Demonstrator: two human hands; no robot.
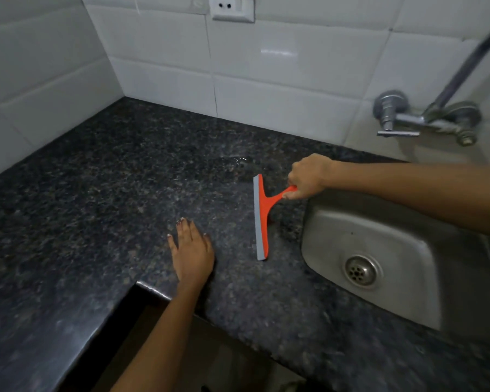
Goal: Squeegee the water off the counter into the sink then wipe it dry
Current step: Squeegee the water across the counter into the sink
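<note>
My right hand [307, 178] grips the orange handle of a squeegee [261, 219], whose grey rubber blade rests on the dark speckled granite counter [111, 176], just left of the steel sink [408, 250]. A small glinting puddle of water [236, 161] lies on the counter behind the blade, near the wall. My left hand [191, 251] lies flat, palm down, on the counter left of the squeegee, fingers spread and holding nothing. No cloth is in view.
White tiled walls meet in the corner behind the counter. A wall-mounted tap [425, 117] with a curved spout sits above the sink. A power socket [232, 7] is high on the back wall. The counter's front edge steps inward beside my left forearm.
</note>
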